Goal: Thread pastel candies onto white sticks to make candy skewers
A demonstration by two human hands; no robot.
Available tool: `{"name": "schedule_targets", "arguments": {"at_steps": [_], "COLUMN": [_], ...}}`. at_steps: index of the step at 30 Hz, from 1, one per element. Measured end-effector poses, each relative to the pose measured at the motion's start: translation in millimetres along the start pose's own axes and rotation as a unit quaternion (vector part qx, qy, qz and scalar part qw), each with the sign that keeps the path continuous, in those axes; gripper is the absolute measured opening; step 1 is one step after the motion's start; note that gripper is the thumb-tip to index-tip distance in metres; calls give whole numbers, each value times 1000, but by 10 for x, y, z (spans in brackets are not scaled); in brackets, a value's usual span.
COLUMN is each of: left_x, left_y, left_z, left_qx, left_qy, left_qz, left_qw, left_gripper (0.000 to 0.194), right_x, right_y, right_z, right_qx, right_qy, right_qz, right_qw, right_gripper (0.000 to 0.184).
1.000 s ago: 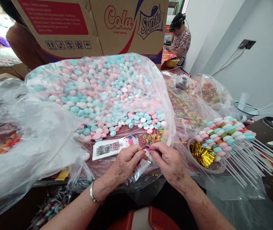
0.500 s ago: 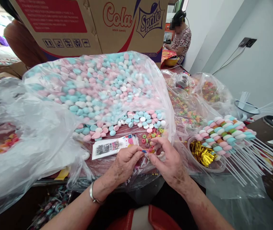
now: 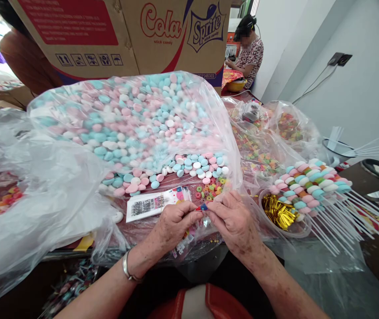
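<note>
My left hand and my right hand meet over the near edge of the table. Thumb and fingers of both are pinched on the rim of a clear printed plastic bag, with red and blue showing between the fingertips. Its clear lower part hangs beneath, partly hidden by my hands. Left of them lies a stack of printed bags bound with a band. Just beyond my fingers are small ring-shaped gummy candies in red, green and yellow. Pink, blue and white marshmallows spill from a large clear bag.
To the right, marshmallow skewers on white sticks rest by a round tub with gold twist ties. A dark mug stands beyond. A large carton backs the table; a co-worker sits behind.
My right fingers have closed in on the bag's rim, having been more spread before. More of its red and blue print now shows between my fingertips. The view has shifted slightly.
</note>
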State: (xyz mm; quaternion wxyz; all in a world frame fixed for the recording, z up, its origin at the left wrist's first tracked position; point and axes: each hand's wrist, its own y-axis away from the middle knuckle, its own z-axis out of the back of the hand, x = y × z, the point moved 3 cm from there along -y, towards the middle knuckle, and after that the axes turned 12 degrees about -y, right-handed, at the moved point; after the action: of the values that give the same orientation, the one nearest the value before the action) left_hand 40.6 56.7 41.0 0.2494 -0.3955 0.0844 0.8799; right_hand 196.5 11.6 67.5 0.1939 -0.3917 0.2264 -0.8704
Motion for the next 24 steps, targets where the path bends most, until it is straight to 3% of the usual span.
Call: {"name": "schedule_targets", "arguments": {"at_steps": [4,7,9,13,15,20,24], "left_x": [-16,-31,-51,-69,-68,-74,-88], "left_y": [-9,-12,-11,5,22,55,63], "left_z": [-8,-15,-2,30,48,120,145], "left_qx": [-42,-40,-32,32,65,93,93], "left_qy": [-139,-177,-168,-107,-89,-43,-41], "left_qz": [-75,-95,-97,-50,-23,23,16], "left_qw": [986,979,980,992,994,994,995], "left_gripper": [20,22,18,8,6,22,22], "right_x": [-51,-135,-185,-269,-292,-247,-220], "right_y": [11,56,76,79,98,121,114], "right_z": [20,-20,-45,-44,-50,-53,-51], "right_qx": [65,130,142,89,73,77,94], "right_qy": [-145,-291,-352,-380,-403,-489,-517], "right_qz": [-125,-273,-325,-342,-371,-402,-399], "right_qw": [979,908,866,855,833,770,751], "right_gripper": [19,16,10,9,14,20,22]}}
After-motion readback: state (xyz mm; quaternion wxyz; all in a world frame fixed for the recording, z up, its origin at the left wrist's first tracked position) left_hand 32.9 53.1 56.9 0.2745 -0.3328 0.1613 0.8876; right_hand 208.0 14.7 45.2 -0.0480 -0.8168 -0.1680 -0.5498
